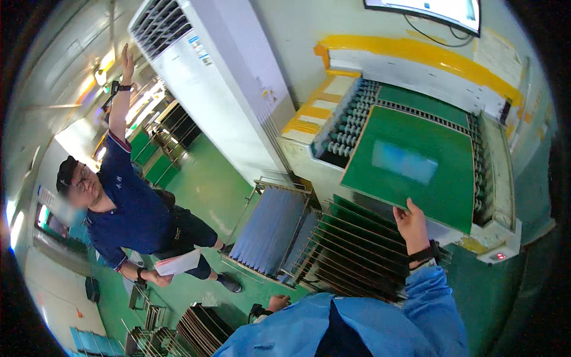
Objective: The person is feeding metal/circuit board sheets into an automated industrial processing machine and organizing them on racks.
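Observation:
A large flat green panel with a thin tan edge lies slanted over the roller conveyor. Light reflects in a pale patch on it. My right hand grips its near edge, with the thumb at the top face and the other fingers partly hidden at the rim. Just below that hand stands a rack of dark green panels, set upright between metal rods. Low in the view, my left hand is beside my body near this rack, its fingers curled; whether anything is in them is hidden.
Left of the panel rack stands a rack of bluish sheets. Another rack of dark panels is at lower left. A person stands at left, one arm raised, holding papers. A tall white cabinet unit stands behind.

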